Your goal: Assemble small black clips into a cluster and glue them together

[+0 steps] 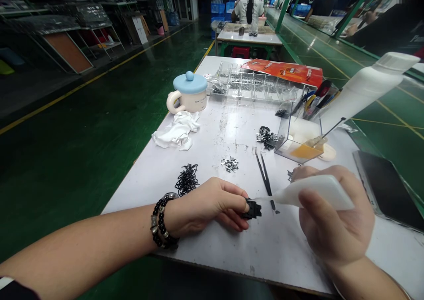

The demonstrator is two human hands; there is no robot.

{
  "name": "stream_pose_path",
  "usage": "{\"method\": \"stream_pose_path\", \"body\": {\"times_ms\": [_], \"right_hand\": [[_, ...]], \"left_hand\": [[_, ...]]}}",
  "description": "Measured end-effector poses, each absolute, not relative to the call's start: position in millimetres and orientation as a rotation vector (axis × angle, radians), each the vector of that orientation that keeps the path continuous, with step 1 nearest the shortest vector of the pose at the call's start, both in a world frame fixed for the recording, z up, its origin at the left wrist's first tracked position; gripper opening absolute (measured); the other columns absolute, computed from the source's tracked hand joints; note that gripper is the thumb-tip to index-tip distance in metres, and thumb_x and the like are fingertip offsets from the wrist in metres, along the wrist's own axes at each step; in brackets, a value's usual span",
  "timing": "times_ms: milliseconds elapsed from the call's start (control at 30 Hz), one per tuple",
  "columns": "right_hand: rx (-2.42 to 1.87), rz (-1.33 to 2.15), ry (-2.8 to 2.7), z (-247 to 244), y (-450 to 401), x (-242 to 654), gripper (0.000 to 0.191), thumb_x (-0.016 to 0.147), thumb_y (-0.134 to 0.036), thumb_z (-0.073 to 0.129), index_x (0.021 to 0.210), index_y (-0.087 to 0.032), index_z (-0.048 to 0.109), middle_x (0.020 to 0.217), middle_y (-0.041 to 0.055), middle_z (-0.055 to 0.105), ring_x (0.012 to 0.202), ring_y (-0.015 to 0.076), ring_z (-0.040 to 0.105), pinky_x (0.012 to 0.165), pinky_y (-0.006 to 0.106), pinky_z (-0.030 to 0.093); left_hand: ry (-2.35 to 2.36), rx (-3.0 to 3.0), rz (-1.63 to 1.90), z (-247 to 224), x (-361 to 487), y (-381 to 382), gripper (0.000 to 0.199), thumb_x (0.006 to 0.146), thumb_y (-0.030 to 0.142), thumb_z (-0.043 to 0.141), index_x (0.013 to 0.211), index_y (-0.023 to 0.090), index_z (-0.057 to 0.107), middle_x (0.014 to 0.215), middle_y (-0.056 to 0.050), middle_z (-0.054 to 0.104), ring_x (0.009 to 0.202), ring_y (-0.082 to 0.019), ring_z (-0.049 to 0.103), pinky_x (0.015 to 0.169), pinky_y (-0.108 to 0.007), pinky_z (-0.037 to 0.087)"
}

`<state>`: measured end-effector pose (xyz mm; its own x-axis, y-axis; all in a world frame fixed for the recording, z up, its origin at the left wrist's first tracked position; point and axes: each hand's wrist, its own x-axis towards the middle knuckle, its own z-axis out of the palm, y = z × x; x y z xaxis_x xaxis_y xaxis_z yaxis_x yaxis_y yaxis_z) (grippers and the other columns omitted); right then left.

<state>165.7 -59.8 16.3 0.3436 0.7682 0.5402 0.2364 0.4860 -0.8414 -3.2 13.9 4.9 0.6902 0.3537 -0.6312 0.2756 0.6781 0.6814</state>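
Between the thumb and fingers of my left hand point(212, 205) is a small black plastic part point(254, 209). My right hand point(334, 220) grips a white squeeze bottle point(318, 192) on its side, its thin nozzle pointing left at the top of the black part. Whether the tip touches the part I cannot tell. Black tweezers point(264, 176) lie behind the nozzle. A pile of small black hook-like pieces point(187, 179) is beyond my left wrist, and a heap of tiny metal pieces point(230, 164) lies farther in on the table.
On the white table point(218, 260) stand a blue-lidded mug point(190, 94), crumpled tissue point(177, 131), a compartment tray point(251, 85), a clear tool box point(298, 136) and a large white bottle point(367, 92). A phone point(391, 187) lies at right. A person point(249, 10) sits farther ahead.
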Motion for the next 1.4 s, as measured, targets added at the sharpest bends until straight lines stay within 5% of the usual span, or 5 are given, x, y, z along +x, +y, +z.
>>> {"method": "stream_pose_path", "body": {"times_ms": [300, 867, 1033, 1200, 1400], "right_hand": [[-0.927, 0.699, -1.161, 23, -67, 170, 0.016, 0.082, -0.028, 0.060, 0.072, -0.019, 0.050, 0.057, -0.0011, 0.047, 0.054, 0.0134, 0.040, 0.055, 0.031, 0.031], [-0.922, 0.632, -1.187, 18, -62, 170, 0.018, 0.080, -0.027, 0.059, 0.069, -0.018, 0.048, 0.056, -0.0016, 0.046, 0.053, 0.0126, 0.041, 0.055, 0.031, 0.033], [-1.052, 0.496, -0.981, 21, -36, 183, 0.012, 0.082, -0.032, 0.055, 0.081, -0.022, 0.048, 0.064, -0.0034, 0.049, 0.056, 0.0127, 0.049, 0.053, 0.028, 0.040], [-1.385, 0.612, -1.359, 9, 17, 185, 0.024, 0.069, -0.024, 0.067, 0.077, -0.022, 0.045, 0.066, -0.0042, 0.053, 0.060, 0.0146, 0.056, 0.056, 0.027, 0.040], [-1.500, 0.490, -1.616, -14, 73, 161, 0.032, 0.070, -0.016, 0.058, 0.095, -0.023, 0.040, 0.074, -0.0019, 0.064, 0.068, 0.0170, 0.061, 0.065, 0.031, 0.044]], "left_hand": [[0.847, 0.824, 0.066, 4, -2, 14, 0.007, 0.064, 0.013, 0.064, 0.070, 0.014, 0.065, 0.055, -0.002, 0.065, 0.054, -0.013, 0.066, 0.052, -0.020, 0.056], [0.848, 0.826, 0.069, 4, -2, 13, 0.006, 0.064, 0.013, 0.063, 0.070, 0.014, 0.065, 0.054, -0.002, 0.065, 0.055, -0.013, 0.066, 0.052, -0.020, 0.056], [0.831, 0.813, 0.073, -1, -3, 13, 0.010, 0.063, 0.013, 0.063, 0.073, 0.015, 0.064, 0.054, -0.002, 0.066, 0.055, -0.015, 0.066, 0.052, -0.022, 0.056], [0.851, 0.823, 0.078, 0, -2, 13, 0.009, 0.060, 0.014, 0.063, 0.069, 0.014, 0.062, 0.053, -0.002, 0.064, 0.054, -0.014, 0.065, 0.051, -0.021, 0.055], [0.893, 0.848, 0.082, 4, 0, 13, 0.012, 0.057, 0.016, 0.064, 0.068, 0.014, 0.061, 0.051, 0.000, 0.060, 0.051, -0.014, 0.063, 0.049, -0.021, 0.053]]}}
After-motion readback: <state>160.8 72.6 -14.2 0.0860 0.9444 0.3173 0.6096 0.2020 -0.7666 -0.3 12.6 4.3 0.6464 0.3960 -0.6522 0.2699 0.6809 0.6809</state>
